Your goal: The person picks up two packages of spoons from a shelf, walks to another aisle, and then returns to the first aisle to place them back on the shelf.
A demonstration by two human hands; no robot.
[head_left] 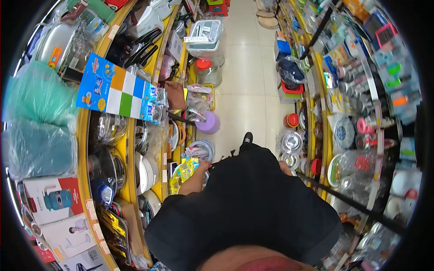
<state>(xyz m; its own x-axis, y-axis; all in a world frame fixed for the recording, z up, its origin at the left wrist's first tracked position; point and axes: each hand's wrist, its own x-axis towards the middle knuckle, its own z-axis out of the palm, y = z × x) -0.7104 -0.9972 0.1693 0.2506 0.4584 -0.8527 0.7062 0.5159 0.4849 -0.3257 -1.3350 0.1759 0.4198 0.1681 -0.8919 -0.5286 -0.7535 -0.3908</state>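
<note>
My left hand (205,165) hangs low beside my black shirt (244,194), its fingers mostly hidden by the cloth. Close to that forearm are yellow printed packets (183,170) and a stack of pale blue-white basins (201,149) at the foot of the left shelf. On the other side, my right hand (285,168) shows only in part past the shirt's edge, near wrapped round metal dishes (291,141). Whether either hand holds anything is hidden. A black shoe (247,137) pokes out ahead of the shirt on the floor.
Yellow shelves of housewares line both sides of a tiled aisle (242,67). A purple stool or bucket (208,123), a red-lidded jar (207,72) and stacked plastic baskets (205,34) stand along the left. A blue card of hanging packets (120,90) juts out. Red tubs (290,90) stand right.
</note>
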